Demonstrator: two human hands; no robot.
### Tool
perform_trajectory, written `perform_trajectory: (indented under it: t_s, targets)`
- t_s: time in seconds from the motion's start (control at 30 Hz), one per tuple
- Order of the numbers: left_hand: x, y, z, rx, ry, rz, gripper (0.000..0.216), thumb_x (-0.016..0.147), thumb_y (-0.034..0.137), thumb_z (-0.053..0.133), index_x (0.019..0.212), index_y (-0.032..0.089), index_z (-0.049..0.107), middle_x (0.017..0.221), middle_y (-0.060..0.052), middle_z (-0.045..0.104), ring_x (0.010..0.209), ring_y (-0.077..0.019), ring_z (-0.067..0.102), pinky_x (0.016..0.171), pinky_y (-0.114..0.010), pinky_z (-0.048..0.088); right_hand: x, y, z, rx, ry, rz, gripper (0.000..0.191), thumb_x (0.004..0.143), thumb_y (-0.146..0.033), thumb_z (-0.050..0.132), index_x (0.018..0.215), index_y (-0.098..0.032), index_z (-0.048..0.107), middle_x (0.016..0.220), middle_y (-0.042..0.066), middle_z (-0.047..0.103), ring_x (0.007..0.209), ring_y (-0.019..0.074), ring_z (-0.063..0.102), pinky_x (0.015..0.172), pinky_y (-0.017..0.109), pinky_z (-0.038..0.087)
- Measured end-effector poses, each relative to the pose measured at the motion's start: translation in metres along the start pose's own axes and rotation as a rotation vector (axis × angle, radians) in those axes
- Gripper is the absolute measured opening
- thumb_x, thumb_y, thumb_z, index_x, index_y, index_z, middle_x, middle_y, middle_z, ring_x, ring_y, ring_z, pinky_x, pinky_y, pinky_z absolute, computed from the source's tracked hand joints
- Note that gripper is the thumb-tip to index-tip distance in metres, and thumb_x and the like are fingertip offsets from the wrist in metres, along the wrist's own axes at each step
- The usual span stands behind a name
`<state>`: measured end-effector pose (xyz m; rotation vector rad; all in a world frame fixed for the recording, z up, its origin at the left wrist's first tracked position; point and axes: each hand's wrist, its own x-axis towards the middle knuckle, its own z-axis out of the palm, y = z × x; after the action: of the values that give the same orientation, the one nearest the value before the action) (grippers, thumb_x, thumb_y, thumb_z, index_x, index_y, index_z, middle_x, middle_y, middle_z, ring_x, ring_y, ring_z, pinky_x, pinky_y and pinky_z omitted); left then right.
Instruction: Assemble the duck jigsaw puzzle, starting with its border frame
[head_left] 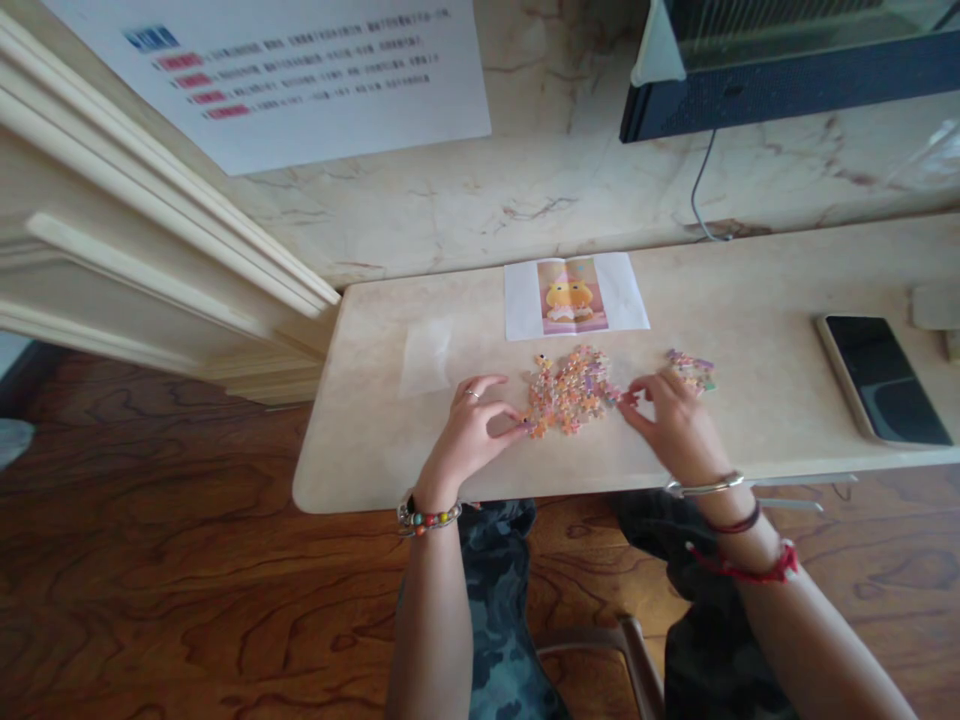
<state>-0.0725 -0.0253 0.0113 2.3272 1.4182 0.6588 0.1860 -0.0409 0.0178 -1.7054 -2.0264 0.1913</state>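
A loose heap of small pastel jigsaw pieces (568, 392) lies mid-way along the beige worktop (375, 440), just near of a printed cartoon picture sheet (574, 295), probably kept there in easy sight. The left hand (472, 428) curls its fingertips against the heap's left edge; I cannot tell whether it grips anything. The right hand (675, 425) pinches a single piece (628, 398) at the heap's right edge, beside a smaller cluster of pieces (691, 368).

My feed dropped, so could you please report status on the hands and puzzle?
Left hand touching left edge of jigsaw pile. Right hand touching its right edge. Smaller pile just beyond right hand; reference print behind.
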Motion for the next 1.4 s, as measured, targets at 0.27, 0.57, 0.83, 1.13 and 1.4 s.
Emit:
perform_trajectory:
  t_s: [0.27, 0.57, 0.83, 1.13, 1.4]
  targets:
    - [-0.004, 0.0, 0.004, 0.003, -0.066, -0.016, 0.009, 0.067, 0.021, 0.069, 0.07, 0.02, 0.06, 0.119, -0.005, 0.046, 0.115, -0.0246, 0.038, 0.098, -0.045, 0.035, 0.005, 0.073, -0.009, -0.066, 0.087, 0.177, 0.016, 0.074, -0.031, 0.057, 0.077, -0.016, 0.059, 0.069, 0.004, 0.052, 0.059, 0.0155, 0.051, 0.058, 0.03, 0.044]
    - [0.003, 0.021, -0.003, -0.115, -0.055, 0.106, 0.008, 0.074, 0.027, 0.063, 0.076, 0.02, 0.06, 0.125, -0.005, 0.042, 0.119, -0.0225, 0.036, 0.1, -0.044, 0.033, -0.004, -0.024, -0.007, 0.346, -0.101, -0.114, 0.02, 0.08, -0.032, 0.054, 0.089, -0.017, 0.062, 0.07, 0.003, 0.053, 0.057, 0.0117, 0.048, 0.056, 0.025, 0.042]
    - [0.009, 0.035, 0.003, -0.095, -0.023, 0.196, 0.006, 0.074, 0.019, 0.061, 0.077, 0.018, 0.057, 0.126, -0.006, 0.042, 0.119, -0.0234, 0.036, 0.095, -0.042, 0.04, -0.006, -0.039, 0.016, 0.513, -0.233, -0.028, 0.026, 0.079, -0.035, 0.053, 0.064, -0.016, 0.06, 0.056, -0.001, 0.047, 0.052, 0.0096, 0.041, 0.049, 0.021, 0.034]
    - [0.008, 0.027, 0.004, -0.073, 0.025, 0.148, 0.031, 0.07, 0.027, 0.067, 0.097, 0.02, 0.052, 0.123, -0.008, 0.043, 0.118, -0.0222, 0.038, 0.1, -0.041, 0.035, 0.001, -0.027, 0.003, 0.446, -0.213, -0.005, 0.025, 0.08, -0.035, 0.048, 0.068, -0.016, 0.058, 0.058, 0.0, 0.048, 0.052, 0.0098, 0.039, 0.049, 0.022, 0.032]
    - [-0.001, -0.003, 0.008, 0.071, 0.092, -0.039, 0.01, 0.072, 0.024, 0.065, 0.079, 0.02, 0.06, 0.118, -0.006, 0.044, 0.116, -0.0248, 0.039, 0.097, -0.044, 0.037, 0.002, 0.077, -0.027, 0.181, -0.194, 0.269, 0.028, 0.073, -0.04, 0.048, 0.065, -0.016, 0.059, 0.056, 0.001, 0.051, 0.052, 0.0119, 0.043, 0.05, 0.025, 0.032]
